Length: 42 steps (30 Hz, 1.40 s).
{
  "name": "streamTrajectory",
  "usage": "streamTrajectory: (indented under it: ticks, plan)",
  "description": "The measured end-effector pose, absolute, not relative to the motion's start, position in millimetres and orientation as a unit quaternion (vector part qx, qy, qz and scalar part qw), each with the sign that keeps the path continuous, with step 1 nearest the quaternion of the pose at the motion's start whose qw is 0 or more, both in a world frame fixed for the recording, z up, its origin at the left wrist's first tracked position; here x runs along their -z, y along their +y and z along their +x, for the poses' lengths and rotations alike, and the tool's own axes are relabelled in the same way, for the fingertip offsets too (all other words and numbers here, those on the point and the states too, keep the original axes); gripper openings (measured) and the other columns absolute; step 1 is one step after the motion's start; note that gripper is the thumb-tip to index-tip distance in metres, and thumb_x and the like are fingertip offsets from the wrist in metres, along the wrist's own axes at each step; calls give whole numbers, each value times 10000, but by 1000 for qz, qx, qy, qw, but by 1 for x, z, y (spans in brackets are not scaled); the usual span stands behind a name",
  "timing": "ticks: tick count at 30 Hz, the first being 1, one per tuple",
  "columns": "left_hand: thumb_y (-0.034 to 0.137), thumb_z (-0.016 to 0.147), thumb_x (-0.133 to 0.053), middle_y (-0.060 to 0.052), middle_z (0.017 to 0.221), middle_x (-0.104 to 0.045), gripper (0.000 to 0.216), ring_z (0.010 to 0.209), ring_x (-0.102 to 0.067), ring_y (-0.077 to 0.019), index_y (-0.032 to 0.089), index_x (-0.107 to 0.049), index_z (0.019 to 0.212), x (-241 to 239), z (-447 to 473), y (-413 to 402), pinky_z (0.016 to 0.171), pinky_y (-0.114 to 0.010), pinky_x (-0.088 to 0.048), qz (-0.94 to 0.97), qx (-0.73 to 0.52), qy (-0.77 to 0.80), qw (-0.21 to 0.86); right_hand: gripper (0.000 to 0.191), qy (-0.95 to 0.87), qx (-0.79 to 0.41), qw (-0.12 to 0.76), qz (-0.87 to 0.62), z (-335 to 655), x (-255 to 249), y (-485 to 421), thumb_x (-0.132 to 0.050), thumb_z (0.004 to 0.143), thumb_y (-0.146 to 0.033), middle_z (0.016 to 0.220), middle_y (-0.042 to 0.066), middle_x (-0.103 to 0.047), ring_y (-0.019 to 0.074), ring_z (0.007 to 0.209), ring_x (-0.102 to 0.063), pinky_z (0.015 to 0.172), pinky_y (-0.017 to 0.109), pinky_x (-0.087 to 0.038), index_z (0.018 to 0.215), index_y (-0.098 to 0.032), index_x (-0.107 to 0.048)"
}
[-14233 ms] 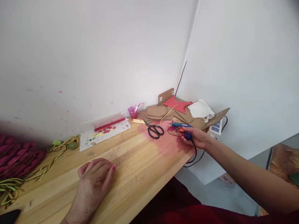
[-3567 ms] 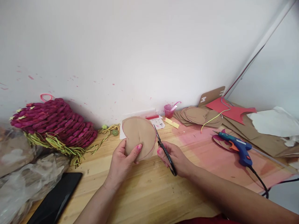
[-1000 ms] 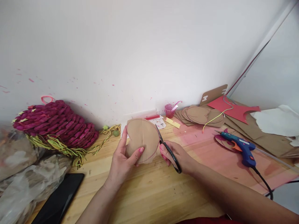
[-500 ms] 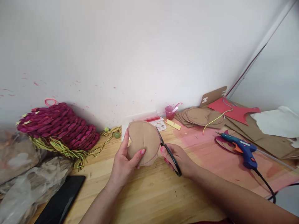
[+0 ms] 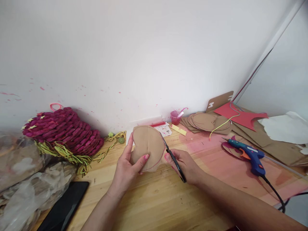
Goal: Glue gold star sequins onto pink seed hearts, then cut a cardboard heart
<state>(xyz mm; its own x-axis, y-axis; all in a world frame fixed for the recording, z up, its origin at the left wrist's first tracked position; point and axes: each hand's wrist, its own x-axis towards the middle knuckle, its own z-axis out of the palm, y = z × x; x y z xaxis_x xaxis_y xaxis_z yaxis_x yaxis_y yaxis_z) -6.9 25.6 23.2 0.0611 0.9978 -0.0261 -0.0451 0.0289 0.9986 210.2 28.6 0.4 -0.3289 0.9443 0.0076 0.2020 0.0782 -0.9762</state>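
A brown cardboard heart [image 5: 148, 144] with a purple outline along its edge is held above the wooden table, its lower edge ragged. My left hand [image 5: 131, 165] grips it from the left, thumb on the front face and fingers behind. In my right hand [image 5: 183, 165] are black-handled scissors [image 5: 176, 162]. Their blades point up and lie along the heart's right edge; the lower blade is partly hidden by the cardboard.
Magenta woven pieces with yellow yarn [image 5: 64, 131], plastic bags [image 5: 36, 195] and a black phone [image 5: 64, 205] lie left. At right are a blue glue gun [image 5: 252, 157], stacked cardboard hearts [image 5: 204, 121] and red card [image 5: 243, 115]. A pink-stained cup [image 5: 175, 118] stands behind.
The scissor handles have come closer together, and the blades have closed along the heart's right edge. The left hand keeps the same hold. The view has shifted slightly.
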Motion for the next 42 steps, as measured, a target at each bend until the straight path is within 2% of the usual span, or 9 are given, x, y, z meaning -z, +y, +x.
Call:
streamTrajectory:
  ticks: [5,11,16,24,29,36,42]
  plan:
    - [401,731,-820,-34,1026,-698,1134,517,-496,-69,321,-79,1586,-26,-5,24,384,-166,-417,496,-499,488,517,484,-641,-500,364,-454,209,-3,27,-486,906,-641,659,-31,-390,142,622,-385,555,272,-284,676,-222,-412]
    - [412,714,-827,-57,1094,-699,1140,535,-535,-82,311,-101,1586,-28,-7,25,378,-162,-419,502,-506,484,508,497,-646,-497,358,-456,210,-8,27,-490,896,-654,657,-35,-367,139,623,-373,558,273,-271,666,-221,-407]
    - [377,745,-814,-87,1221,-679,1082,698,-652,-136,324,-128,1580,-24,-15,28,471,-156,-476,526,-499,475,500,506,-647,-489,356,-465,209,-7,28,-499,884,-666,646,-37,-363,133,608,-362,540,270,-261,661,-218,-418]
    - [369,755,-808,-107,1366,-606,1074,959,-684,-230,314,-123,1580,-21,-16,29,587,-206,-555,521,-499,479,501,523,-642,-478,358,-480,209,-6,30,-499,879,-682,527,-57,-380,118,499,-366,471,261,-259,626,-239,-385]
    - [374,745,-812,-102,1281,-655,1077,930,-683,-237,301,-138,1582,-22,-14,27,581,-225,-564,522,-485,482,510,520,-642,-489,345,-480,212,-5,33,-503,873,-693,544,-49,-431,114,481,-384,455,260,-265,646,-235,-413]
    - [368,759,-803,-80,1180,-693,1074,874,-679,-210,296,-120,1585,-15,-15,28,628,-245,-578,521,-483,480,515,548,-643,-497,343,-470,213,-6,34,-482,879,-698,560,-54,-358,110,522,-334,471,254,-240,616,-232,-361]
    - [354,753,-807,-76,1198,-687,1062,828,-678,-187,309,-143,1581,-18,-16,29,621,-237,-570,522,-482,483,512,544,-647,-495,342,-469,213,-8,32,-487,887,-673,576,-53,-332,113,550,-310,500,262,-222,610,-231,-334]
